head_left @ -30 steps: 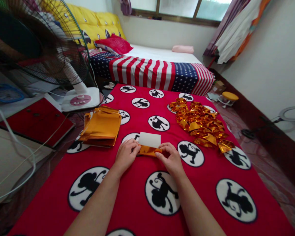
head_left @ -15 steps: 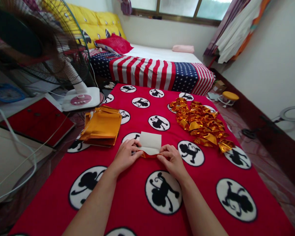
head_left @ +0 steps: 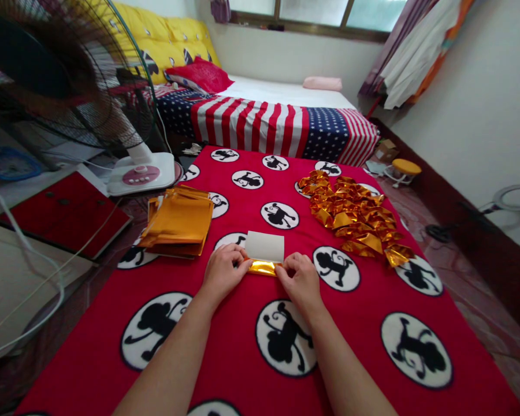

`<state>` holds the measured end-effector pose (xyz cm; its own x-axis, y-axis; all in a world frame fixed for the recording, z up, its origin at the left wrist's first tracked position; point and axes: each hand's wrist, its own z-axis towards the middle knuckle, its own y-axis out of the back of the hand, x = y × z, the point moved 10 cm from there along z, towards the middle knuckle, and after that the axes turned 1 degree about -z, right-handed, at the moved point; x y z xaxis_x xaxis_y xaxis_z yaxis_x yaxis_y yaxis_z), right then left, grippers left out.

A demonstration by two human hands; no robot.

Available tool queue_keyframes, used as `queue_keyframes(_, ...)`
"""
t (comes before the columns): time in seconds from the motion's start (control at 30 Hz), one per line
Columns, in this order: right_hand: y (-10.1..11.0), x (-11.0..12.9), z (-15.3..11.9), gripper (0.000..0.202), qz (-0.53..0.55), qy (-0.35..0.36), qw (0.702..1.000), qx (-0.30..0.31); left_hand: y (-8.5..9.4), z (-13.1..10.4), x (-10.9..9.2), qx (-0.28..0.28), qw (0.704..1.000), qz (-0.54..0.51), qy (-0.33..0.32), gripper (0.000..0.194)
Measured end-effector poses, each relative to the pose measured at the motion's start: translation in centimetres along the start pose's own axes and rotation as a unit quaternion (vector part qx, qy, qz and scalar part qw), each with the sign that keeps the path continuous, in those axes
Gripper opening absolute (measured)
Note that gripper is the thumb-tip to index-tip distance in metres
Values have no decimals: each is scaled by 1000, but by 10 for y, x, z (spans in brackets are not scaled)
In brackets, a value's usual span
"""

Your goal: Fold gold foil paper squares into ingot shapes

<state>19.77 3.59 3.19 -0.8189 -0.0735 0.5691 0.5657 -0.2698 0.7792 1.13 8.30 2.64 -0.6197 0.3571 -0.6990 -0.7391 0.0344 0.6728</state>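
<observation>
Shows a left forearm (head_left: pixel 171 355) and a right forearm (head_left: pixel 349 358), both bare and smooth in outline. Looks widest along the lower edge of view, then tapers evenly to a slim left wrist (head_left: pixel 207 303) and an equally slim right wrist (head_left: pixel 316 311). Ends in a bare left hand (head_left: pixel 222 271) and a bare right hand (head_left: pixel 302 282), both compact, with gently rounded backs. Has slender fingers (head_left: pixel 236 252), bare where visible, with nails too small to make out. Runs out of the frame at the bottom, so leaves elbows, upper arms and any sleeves out of sight.
</observation>
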Motion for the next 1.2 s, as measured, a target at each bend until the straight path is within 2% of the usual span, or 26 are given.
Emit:
queue_keyframes(0.67, 2, 1, 1, 32, -28, -10, 999, -40, 0, 0, 2, -18, 999, 32, 0, 27)
queue_keyframes(1.2, 1, 3, 1, 32, -50, -7, 998, -43, -1, 0, 0, -21, 998, 53, -1, 26)
